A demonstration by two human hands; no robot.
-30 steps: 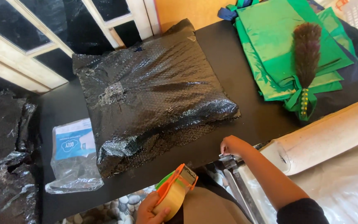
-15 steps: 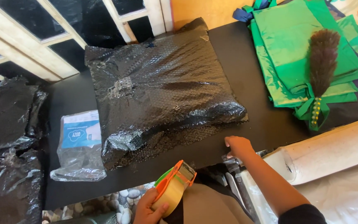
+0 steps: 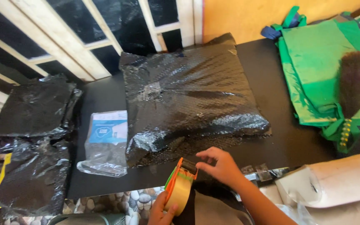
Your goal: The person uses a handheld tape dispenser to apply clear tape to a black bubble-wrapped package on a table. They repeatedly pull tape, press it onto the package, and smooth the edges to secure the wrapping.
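Black bubble-wrapped parcel lying wrapped on the bench, loose flap at its near edge seemingly not yet taped; left hand clamped around the tape dispenser below the bench edge, right hand fingers pinching at its tape end.

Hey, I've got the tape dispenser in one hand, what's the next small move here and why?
Probably pull out a strip: your right hand pinches at the mouth of the tape dispenser gripped by your left hand, and the black bubble-wrapped parcel has a loose flap right in front.
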